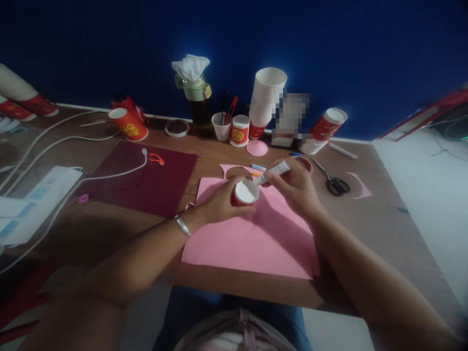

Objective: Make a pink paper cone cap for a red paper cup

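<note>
My left hand (218,201) is wrapped round a small red paper cup (246,193), its white round end facing up. Between the fingers of my right hand (295,185) is a white pen-shaped tube (275,172), tilted, with its lower end close beside the cup's rim; I cannot tell whether they touch. Both hands are above stacked pink paper sheets (248,248). Just behind them, a blue-and-white pen-like piece (258,167) and an orange piece (256,174) lie near a pink paper offcut (225,169). A roll of tape (306,163) is partly hidden behind my right hand.
Black scissors (337,185) and a pink scrap (361,187) lie right. Along the wall stand stacked paper cups (268,92), a tissue-topped jar (197,97) and a pink paper cone (257,147). Dark red paper (146,190) and white cables (106,176) lie left, near a co-worker's sleeve (16,85).
</note>
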Demonstrator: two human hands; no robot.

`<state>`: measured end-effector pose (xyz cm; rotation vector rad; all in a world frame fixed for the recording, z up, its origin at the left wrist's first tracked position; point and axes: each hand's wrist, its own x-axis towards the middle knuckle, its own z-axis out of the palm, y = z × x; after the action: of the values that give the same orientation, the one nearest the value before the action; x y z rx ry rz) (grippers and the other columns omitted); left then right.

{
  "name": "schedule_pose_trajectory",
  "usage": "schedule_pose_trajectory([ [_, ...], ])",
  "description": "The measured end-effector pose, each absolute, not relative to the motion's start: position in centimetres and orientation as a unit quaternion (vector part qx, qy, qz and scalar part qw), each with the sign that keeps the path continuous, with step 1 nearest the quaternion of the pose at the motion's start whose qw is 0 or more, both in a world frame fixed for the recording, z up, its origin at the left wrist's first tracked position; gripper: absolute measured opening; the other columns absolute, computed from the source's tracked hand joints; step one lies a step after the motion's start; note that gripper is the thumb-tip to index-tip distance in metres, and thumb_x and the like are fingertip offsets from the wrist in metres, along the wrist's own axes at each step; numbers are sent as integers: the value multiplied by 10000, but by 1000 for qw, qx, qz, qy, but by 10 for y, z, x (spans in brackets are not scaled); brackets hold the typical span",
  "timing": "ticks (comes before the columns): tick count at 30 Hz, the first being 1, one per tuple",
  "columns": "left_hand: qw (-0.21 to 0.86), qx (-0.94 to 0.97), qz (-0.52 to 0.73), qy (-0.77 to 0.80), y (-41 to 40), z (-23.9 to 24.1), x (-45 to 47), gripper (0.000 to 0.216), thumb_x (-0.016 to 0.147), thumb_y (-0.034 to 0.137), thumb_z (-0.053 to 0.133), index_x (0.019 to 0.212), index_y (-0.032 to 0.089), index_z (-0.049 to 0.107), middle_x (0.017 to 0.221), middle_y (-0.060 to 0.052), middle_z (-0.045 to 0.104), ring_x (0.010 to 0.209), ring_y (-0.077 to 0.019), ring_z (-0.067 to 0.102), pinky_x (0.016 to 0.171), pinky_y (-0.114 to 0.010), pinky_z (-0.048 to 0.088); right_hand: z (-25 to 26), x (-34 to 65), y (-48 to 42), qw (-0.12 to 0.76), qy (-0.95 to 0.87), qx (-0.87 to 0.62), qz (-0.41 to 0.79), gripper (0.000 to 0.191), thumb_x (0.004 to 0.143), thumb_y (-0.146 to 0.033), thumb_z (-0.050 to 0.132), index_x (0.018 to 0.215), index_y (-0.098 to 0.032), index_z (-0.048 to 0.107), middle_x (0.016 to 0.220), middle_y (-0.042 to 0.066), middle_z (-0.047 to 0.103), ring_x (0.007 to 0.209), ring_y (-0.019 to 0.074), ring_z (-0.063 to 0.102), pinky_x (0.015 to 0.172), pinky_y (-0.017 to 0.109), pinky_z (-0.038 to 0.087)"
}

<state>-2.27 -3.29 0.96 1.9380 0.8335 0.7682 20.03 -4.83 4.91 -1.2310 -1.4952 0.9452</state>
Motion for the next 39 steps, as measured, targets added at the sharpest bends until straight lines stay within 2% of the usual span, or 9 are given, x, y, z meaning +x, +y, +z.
schedule_pose_trajectory([
  [10, 410, 786, 308, 346, -34, 11, -24, 712, 734, 422, 916, 1321, 266, 544, 1456, -125, 613, 1253, -342, 670, 1031, -535, 579, 48, 202, -49, 471, -610, -519, 369, 398, 863, -570, 802, 858, -202, 652, 780, 26, 717, 723, 191, 693, 665, 339, 549],
  [15, 420, 784, 307, 338, -33, 8, -23, 782, 739, 413, 913, 1392, 280, 505, 1443, -129, 624, 1312, -340, 634, 1092, -548, 537, 51, 201, -54, 472, -616, -516, 364, 394, 857, -569, 808, 882, -204, 661, 795, 28, 718, 719, 190, 693, 647, 335, 537],
  [25, 410, 787, 310, 340, -33, 12, -23, 718, 733, 407, 914, 1335, 276, 546, 1468, -125, 597, 1349, -353, 609, 1095, -549, 536, 52, 199, -48, 486, -613, -509, 360, 403, 856, -577, 803, 850, -203, 652, 777, 23, 717, 719, 185, 691, 651, 324, 542],
  [28, 424, 783, 295, 347, -33, 14, -23, 764, 739, 394, 905, 1385, 288, 509, 1447, -119, 611, 1329, -335, 619, 1088, -539, 536, 56, 196, -45, 466, -639, -507, 342, 385, 875, -569, 780, 858, -208, 649, 776, 20, 702, 712, 184, 669, 631, 325, 522],
  [35, 420, 787, 287, 349, -31, 12, -23, 756, 732, 407, 900, 1360, 256, 506, 1322, -115, 685, 1250, -343, 666, 1030, -523, 569, 68, 195, -36, 412, -689, -504, 318, 342, 915, -516, 740, 822, -210, 620, 785, 28, 694, 689, 171, 609, 613, 324, 452],
  [39, 407, 790, 281, 362, -32, 11, -24, 713, 736, 405, 893, 1323, 261, 516, 1391, -119, 635, 1182, -329, 693, 960, -496, 603, 68, 195, -32, 397, -699, -513, 301, 330, 896, -484, 764, 783, -206, 627, 733, 13, 671, 643, 147, 565, 589, 307, 429],
])
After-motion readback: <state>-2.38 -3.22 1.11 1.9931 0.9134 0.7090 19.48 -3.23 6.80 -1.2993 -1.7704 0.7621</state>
